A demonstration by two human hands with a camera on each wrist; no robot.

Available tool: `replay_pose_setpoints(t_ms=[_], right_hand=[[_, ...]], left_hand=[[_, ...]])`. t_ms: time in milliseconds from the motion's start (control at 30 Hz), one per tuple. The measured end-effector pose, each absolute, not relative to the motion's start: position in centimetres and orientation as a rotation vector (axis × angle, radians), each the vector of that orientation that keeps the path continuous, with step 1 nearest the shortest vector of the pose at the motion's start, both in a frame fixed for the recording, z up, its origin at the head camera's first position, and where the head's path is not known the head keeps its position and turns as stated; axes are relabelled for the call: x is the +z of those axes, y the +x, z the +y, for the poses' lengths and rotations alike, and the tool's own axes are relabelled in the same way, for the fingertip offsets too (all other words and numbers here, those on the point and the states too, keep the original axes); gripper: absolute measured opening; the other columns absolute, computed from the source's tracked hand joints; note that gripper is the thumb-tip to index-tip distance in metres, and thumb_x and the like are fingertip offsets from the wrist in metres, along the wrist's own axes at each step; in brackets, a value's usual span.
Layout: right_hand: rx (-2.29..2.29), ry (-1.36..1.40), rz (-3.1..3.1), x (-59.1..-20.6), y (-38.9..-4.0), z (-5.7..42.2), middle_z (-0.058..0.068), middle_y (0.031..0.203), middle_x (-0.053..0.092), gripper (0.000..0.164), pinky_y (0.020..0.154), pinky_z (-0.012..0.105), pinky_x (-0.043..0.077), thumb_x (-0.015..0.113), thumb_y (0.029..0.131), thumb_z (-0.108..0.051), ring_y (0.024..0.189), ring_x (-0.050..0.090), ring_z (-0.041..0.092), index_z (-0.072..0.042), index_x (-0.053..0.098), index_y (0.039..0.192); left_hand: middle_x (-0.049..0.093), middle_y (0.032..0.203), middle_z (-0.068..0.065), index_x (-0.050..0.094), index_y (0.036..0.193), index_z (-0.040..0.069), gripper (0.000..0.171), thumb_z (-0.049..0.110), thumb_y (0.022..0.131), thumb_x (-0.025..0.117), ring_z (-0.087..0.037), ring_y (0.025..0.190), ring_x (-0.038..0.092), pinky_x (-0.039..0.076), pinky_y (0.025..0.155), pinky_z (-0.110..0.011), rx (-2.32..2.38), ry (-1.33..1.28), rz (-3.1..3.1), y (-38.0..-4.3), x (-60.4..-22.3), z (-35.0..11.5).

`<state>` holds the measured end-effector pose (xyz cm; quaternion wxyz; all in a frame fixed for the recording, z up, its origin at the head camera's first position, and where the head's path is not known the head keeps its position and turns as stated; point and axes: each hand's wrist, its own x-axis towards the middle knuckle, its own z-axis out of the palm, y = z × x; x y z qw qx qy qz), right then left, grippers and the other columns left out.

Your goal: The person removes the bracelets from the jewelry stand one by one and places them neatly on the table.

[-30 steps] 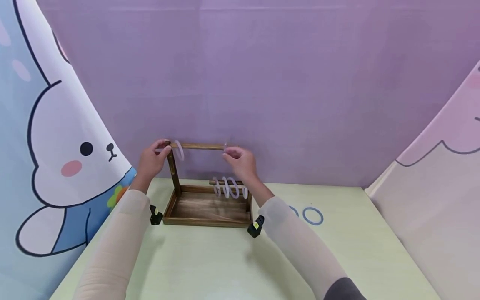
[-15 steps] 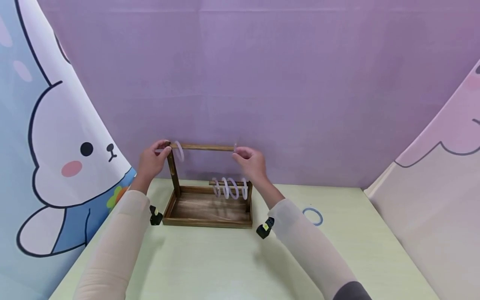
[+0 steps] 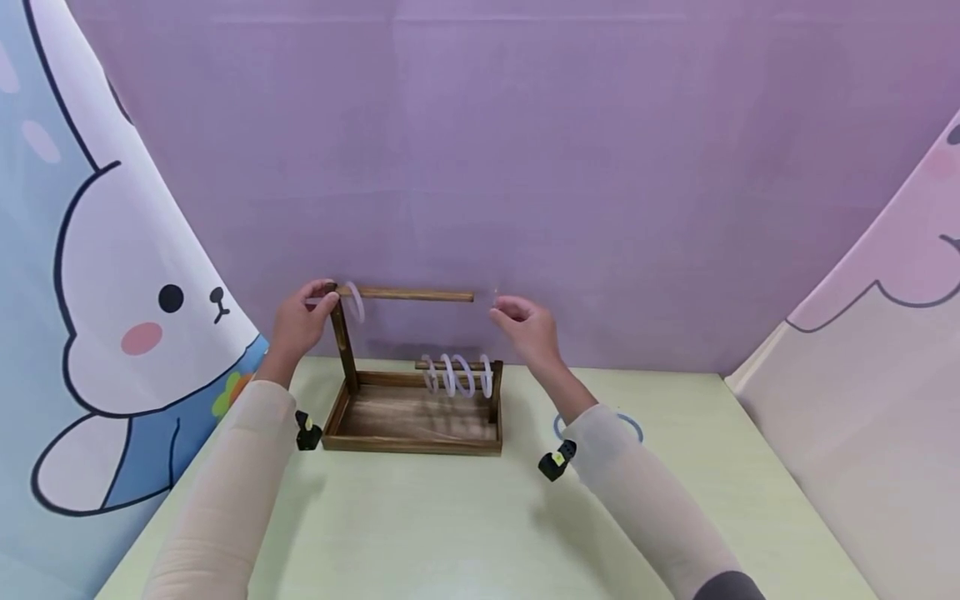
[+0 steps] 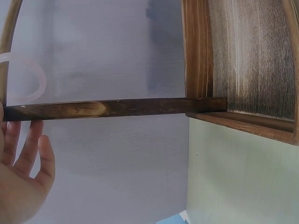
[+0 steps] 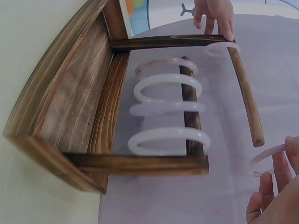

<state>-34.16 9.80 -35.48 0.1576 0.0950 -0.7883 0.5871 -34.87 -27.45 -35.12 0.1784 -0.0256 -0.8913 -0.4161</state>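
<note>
A dark wooden bangle stand (image 3: 412,447) has an upper bar (image 3: 420,294) and a lower bar, both above a tray base. My left hand (image 3: 296,325) grips the top of its left post (image 3: 344,346), thumb in front. A pale bangle (image 3: 357,302) hangs on the upper bar close to that post. Just beyond the bar's free end, my right hand (image 3: 531,333) pinches another pale translucent bangle (image 5: 265,153), with a gap between bangle and bar tip. Several white and lilac bangles (image 5: 140,144) hang on the lower bar (image 5: 191,109).
Blue rings (image 3: 558,427) lie on the pale green table (image 3: 420,525) at the right, partly covered by my right sleeve (image 3: 637,492). A purple cloth (image 3: 600,183) rises behind the stand. Printed cloth with a cartoon rabbit (image 3: 135,283) borders the left side.
My right hand has moved right with its bangle, along the upper bar and off its free end. The left hand keeps its grip on the post.
</note>
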Motion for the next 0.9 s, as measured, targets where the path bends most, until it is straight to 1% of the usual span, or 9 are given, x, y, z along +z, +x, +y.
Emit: replay_pose_setpoints(t_ms=[133,300,400,467,567,633,767,900], right_hand=[[1.676,0.271,-2.274,-35.8,-34.0,10.9,0.014,0.104,0.076,0.029,0.069,0.015,0.051,0.078,0.091,-0.017,0.085,0.065,0.008,0.0,0.075,0.115],[1.679,0.222,-2.311,-36.3,-33.5,12.4,0.013,0.106,0.075,0.031,0.072,0.017,0.053,0.078,0.091,-0.023,0.09,0.066,0.014,-0.004,0.075,0.115],[1.679,0.192,-2.335,-36.7,-33.3,13.2,0.012,0.107,0.075,0.03,0.073,0.017,0.053,0.078,0.092,-0.024,0.092,0.066,0.015,-0.006,0.075,0.116],[1.676,0.172,-2.35,-37.0,-33.2,13.8,0.01,0.106,0.074,0.029,0.073,0.017,0.054,0.077,0.092,-0.024,0.092,0.066,0.015,-0.007,0.075,0.115],[1.678,0.156,-2.349,-37.4,-33.2,14.6,0.01,0.105,0.074,0.029,0.072,0.016,0.053,0.078,0.092,-0.023,0.09,0.065,0.012,-0.006,0.075,0.116],[1.671,0.148,-2.352,-37.6,-33.1,15.1,0.008,0.104,0.074,0.031,0.072,0.016,0.052,0.078,0.091,-0.025,0.089,0.065,0.011,-0.007,0.075,0.116],[1.683,0.136,-2.341,-37.8,-32.8,16.2,0.007,0.103,0.073,0.033,0.072,0.016,0.051,0.078,0.091,-0.027,0.09,0.064,0.011,-0.007,0.075,0.116],[1.678,0.109,-2.324,-38.4,-32.6,17.6,0.004,0.1,0.072,0.032,0.07,0.016,0.05,0.079,0.09,-0.027,0.089,0.063,0.01,-0.006,0.075,0.114]], left_hand=[[0.056,0.142,-0.024,0.052,0.146,0.008,0.052,0.042,0.108,0.047,-0.045,0.127,0.058,0.05,0.1,-0.059,-1.17,-0.077,-2.521,-34.9,-35.1,-27.6],[0.057,0.14,-0.024,0.053,0.144,0.008,0.051,0.042,0.107,0.048,-0.046,0.125,0.059,0.051,0.1,-0.059,-1.166,-0.084,-2.511,-35.1,-35.3,-27.6],[0.057,0.14,-0.025,0.054,0.144,0.007,0.051,0.042,0.107,0.048,-0.046,0.125,0.059,0.051,0.1,-0.06,-1.165,-0.086,-2.509,-35.1,-35.4,-27.7],[0.057,0.14,-0.025,0.053,0.145,0.007,0.051,0.042,0.107,0.047,-0.046,0.125,0.059,0.05,0.1,-0.06,-1.16,-0.085,-2.512,-35.1,-35.5,-27.7],[0.057,0.14,-0.025,0.053,0.145,0.007,0.051,0.041,0.108,0.048,-0.047,0.125,0.059,0.05,0.1,-0.06,-1.157,-0.087,-2.509,-35.1,-35.6,-27.8],[0.057,0.139,-0.025,0.053,0.145,0.006,0.051,0.041,0.108,0.048,-0.047,0.125,0.059,0.05,0.1,-0.06,-1.158,-0.09,-2.505,-35.1,-35.6,-27.8],[0.057,0.14,-0.026,0.052,0.145,0.006,0.051,0.04,0.108,0.048,-0.047,0.125,0.059,0.05,0.1,-0.06,-1.153,-0.09,-2.503,-35.2,-35.5,-27.8],[0.057,0.14,-0.025,0.052,0.145,0.006,0.052,0.041,0.108,0.047,-0.047,0.125,0.059,0.05,0.1,-0.06,-1.142,-0.085,-2.505,-35.3,-35.7,-27.9]])
